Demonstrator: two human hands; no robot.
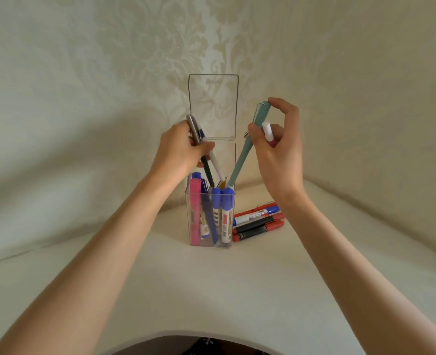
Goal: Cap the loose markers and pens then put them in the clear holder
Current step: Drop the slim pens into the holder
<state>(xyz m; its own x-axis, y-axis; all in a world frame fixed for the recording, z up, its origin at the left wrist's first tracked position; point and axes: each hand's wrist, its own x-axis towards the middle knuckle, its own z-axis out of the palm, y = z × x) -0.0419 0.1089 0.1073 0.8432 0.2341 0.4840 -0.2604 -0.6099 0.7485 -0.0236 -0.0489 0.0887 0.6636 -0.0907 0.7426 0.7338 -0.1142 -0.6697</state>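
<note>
White table (160,290), curved near edge. Clear holder (222,244) stands mid-table w/ pink & blue capped markers upright inside. Loose markers (259,222), red, black & blue, lie just R of it. Above, left hand (183,149) fingers grip two pens (211,162), tips in holder. Right hand (281,155) fingers pinch teal pen (245,155), tip in holder, plus small white-pink stick (268,133). Holder's lid (213,106) stands open behind, against patterned wall (84,98).

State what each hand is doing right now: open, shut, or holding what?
Left hand: grips a dark pen and a white pen, lower ends in the clear holder.
Right hand: holds the teal pen and a small white-and-pink item.
</note>
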